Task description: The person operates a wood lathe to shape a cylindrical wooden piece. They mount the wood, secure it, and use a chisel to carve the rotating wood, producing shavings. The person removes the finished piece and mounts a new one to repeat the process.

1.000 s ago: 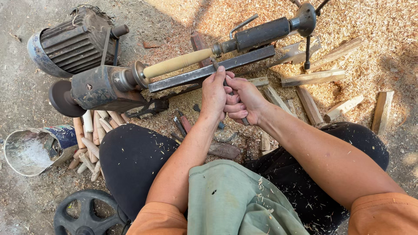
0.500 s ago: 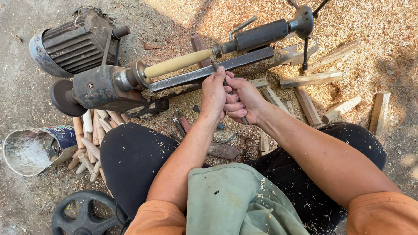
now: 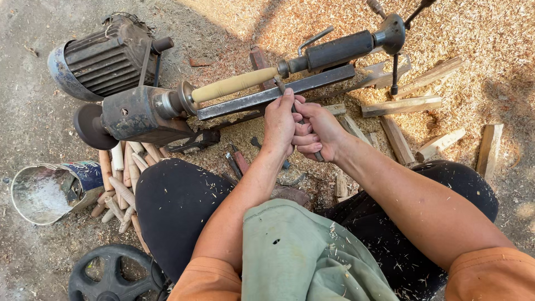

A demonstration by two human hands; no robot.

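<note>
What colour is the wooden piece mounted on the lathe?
Pale cream-yellow, smooth and unpatterned: the wooden piece shows best in the head view, just above the left hand.

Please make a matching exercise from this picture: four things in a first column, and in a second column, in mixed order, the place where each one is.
Things:
1. pale turned wooden spindle
2. grey ribbed electric motor
3. tipped metal can with a blue label
4. black spoked wheel

Places:
A. at the bottom edge, left of the person's knee
B. lying on its side on the ground at the far left
C. mounted on the lathe, just above the two hands
D. at the top left, behind the lathe's headstock

Right pairs: 1-C, 2-D, 3-B, 4-A
</note>
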